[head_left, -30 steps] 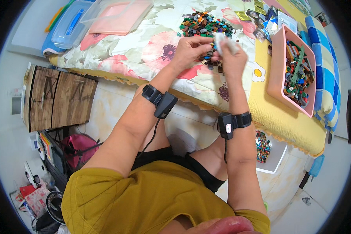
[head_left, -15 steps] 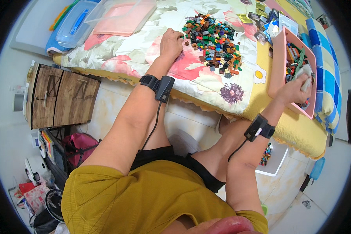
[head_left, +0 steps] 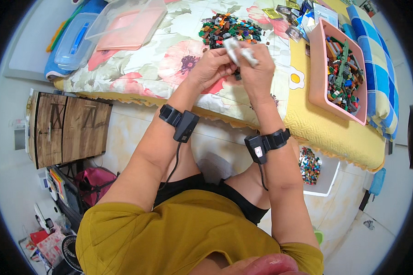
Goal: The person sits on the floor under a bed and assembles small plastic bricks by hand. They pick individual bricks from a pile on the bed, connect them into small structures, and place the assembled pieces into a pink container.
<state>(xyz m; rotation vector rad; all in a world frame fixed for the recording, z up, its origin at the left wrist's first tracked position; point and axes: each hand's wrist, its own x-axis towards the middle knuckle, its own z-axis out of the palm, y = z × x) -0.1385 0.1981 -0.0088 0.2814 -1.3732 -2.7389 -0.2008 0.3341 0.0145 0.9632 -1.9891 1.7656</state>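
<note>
A crumpled white tissue (head_left: 233,48) is gripped in my right hand (head_left: 259,73), which is over the near side of a pile of small toy building bricks (head_left: 236,30). Close beside it, my left hand (head_left: 210,68) has its fingers pinched together near the tissue. Whether a small brick sits in that pinch is hidden by the fingers. Beneath both hands lies a floral bed cover (head_left: 170,50), with the brick pile spread over it in green, brown, black, orange and other colours.
On the bed's right stands a pink bin (head_left: 317,85) holding more bricks (head_left: 342,68), against a blue checked pillow (head_left: 374,68). Clear and pink lids or trays (head_left: 124,30) lie at the far left. A white tray (head_left: 323,183) with small pieces rests on the floor.
My right hand has come out of the pink bin and moved left with the tissue to meet my left hand. The left hand has moved slightly nearer to me and closed its fingers.
</note>
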